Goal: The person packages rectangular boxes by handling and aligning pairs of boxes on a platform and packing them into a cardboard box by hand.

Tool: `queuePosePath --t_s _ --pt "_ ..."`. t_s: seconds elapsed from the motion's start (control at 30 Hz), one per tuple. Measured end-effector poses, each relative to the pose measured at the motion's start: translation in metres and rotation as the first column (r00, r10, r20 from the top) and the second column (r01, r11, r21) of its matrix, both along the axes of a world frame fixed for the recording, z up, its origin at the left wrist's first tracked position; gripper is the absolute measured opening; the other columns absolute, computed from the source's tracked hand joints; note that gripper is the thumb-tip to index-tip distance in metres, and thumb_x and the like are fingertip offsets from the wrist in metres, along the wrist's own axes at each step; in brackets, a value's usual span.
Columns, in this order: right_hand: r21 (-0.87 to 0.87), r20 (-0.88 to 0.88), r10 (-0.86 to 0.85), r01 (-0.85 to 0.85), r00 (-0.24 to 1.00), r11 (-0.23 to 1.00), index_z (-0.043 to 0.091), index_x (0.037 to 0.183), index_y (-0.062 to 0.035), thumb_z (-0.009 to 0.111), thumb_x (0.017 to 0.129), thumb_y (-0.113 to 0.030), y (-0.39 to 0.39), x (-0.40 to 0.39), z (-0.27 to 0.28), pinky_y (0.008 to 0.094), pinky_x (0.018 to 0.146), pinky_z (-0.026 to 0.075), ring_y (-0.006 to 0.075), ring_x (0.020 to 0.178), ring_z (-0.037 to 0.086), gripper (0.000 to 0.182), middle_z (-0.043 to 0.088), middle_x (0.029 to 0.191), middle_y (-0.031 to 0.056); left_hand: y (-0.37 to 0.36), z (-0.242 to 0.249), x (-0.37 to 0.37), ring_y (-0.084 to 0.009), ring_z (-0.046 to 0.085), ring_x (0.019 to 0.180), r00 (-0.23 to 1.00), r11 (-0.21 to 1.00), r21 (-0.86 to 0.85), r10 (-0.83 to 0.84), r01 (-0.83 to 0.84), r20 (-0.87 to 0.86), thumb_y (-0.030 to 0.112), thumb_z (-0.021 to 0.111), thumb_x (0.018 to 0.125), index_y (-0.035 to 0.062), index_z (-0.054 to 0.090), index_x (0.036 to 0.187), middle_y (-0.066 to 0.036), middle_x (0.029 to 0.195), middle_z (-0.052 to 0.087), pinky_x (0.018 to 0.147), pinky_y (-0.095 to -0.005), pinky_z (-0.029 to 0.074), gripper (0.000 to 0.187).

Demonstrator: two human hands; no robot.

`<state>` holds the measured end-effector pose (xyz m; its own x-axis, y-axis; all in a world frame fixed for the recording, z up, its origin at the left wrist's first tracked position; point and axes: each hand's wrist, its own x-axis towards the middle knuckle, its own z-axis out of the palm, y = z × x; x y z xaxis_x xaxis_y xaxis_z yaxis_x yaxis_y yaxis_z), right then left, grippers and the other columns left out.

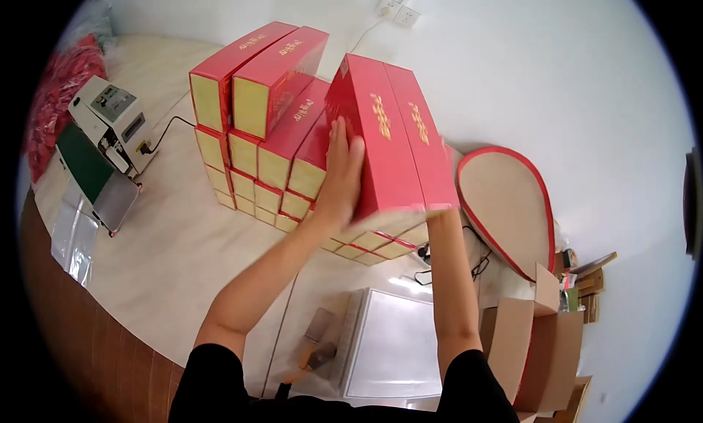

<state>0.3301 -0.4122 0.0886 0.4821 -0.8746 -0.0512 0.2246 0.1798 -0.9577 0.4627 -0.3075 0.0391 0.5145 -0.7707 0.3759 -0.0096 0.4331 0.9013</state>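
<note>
Two red gift boxes point(396, 134) with gold lettering are pressed side by side between my hands. Flat along their left side lies my left hand point(343, 172), fingers stretched upward. My right hand point(442, 218) is at their right side, mostly hidden by the boxes. They overlap the right part of a stack of similar boxes point(274, 163) with red tops and pale yellow ends. Two more boxes point(271, 71) top the stack at its left end.
A white machine point(113, 126) with a green belt stands at the left. In front of me are a white lidded block point(392, 342) and a brush-like tool point(318, 355). An open carton point(553, 357) and a red-rimmed oval panel point(505, 203) are at the right.
</note>
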Motion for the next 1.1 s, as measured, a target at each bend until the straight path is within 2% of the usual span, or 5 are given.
queuePosePath --t_s 0.13,0.3,0.43,0.57,1.1 --pt "0.220 0.548 0.309 -0.491 0.777 0.843 0.043 0.136 -0.0073 0.041 0.097 -0.048 0.023 -0.098 -0.023 0.0398 0.094 0.047 0.0258 0.111 0.054 0.057 0.054 0.127 0.0128 0.094 0.014 -0.088 -0.0315 -0.011 0.143 0.938 0.980 -0.169 0.153 -0.104 0.310 0.051 0.028 0.098 -0.0059 -0.012 0.144 -0.021 0.154 -0.014 0.114 -0.0424 -0.002 0.083" --pt "0.360 -0.243 0.172 -0.076 0.955 0.930 0.038 0.139 -0.0038 0.056 0.083 -0.062 0.086 -0.196 -0.035 0.0365 0.095 0.047 0.0225 0.113 0.055 0.083 0.053 0.129 0.0117 0.179 -0.052 -0.208 -0.0446 -0.022 0.137 0.983 0.995 -0.100 0.047 -0.030 0.176 0.064 0.034 0.091 -0.0042 -0.024 0.140 -0.031 0.145 -0.028 0.110 -0.0550 -0.007 0.102" --pt "0.227 -0.137 0.585 -0.550 0.799 0.804 0.028 0.145 -0.0028 0.063 0.075 -0.065 0.139 -0.233 -0.019 0.0340 0.103 0.038 0.0216 0.123 0.047 0.100 0.045 0.138 0.0122 0.226 -0.105 -0.301 -0.0437 -0.020 0.138 0.996 0.998 0.058 -0.044 0.040 0.073 0.062 0.034 0.092 -0.0039 -0.027 0.138 -0.030 0.145 -0.029 0.110 -0.0540 -0.006 0.102" --pt "0.400 -0.163 0.744 -0.646 0.648 0.650 0.027 0.146 -0.0029 0.060 0.075 -0.068 0.142 -0.293 -0.060 0.0349 0.107 0.033 0.0225 0.129 0.042 0.101 0.038 0.144 0.0126 0.258 -0.128 -0.393 -0.0388 0.001 0.140 0.999 0.975 0.221 0.007 -0.015 0.037 0.051 0.028 0.098 -0.0032 -0.013 0.142 -0.027 0.147 -0.012 0.111 -0.0486 0.004 0.081" --pt "0.431 -0.286 0.932 -0.839 0.222 0.333 0.042 0.141 -0.0125 0.046 0.095 -0.048 0.094 -0.360 -0.139 0.0316 0.106 0.034 0.0192 0.125 0.047 0.058 0.048 0.139 0.0096 0.242 -0.152 -0.523 -0.0431 0.001 0.140 0.969 0.771 0.623 0.234 -0.133 -0.083 0.035 0.050 0.095 -0.0128 -0.013 0.140 -0.034 0.147 -0.004 0.114 -0.0448 0.003 0.091"
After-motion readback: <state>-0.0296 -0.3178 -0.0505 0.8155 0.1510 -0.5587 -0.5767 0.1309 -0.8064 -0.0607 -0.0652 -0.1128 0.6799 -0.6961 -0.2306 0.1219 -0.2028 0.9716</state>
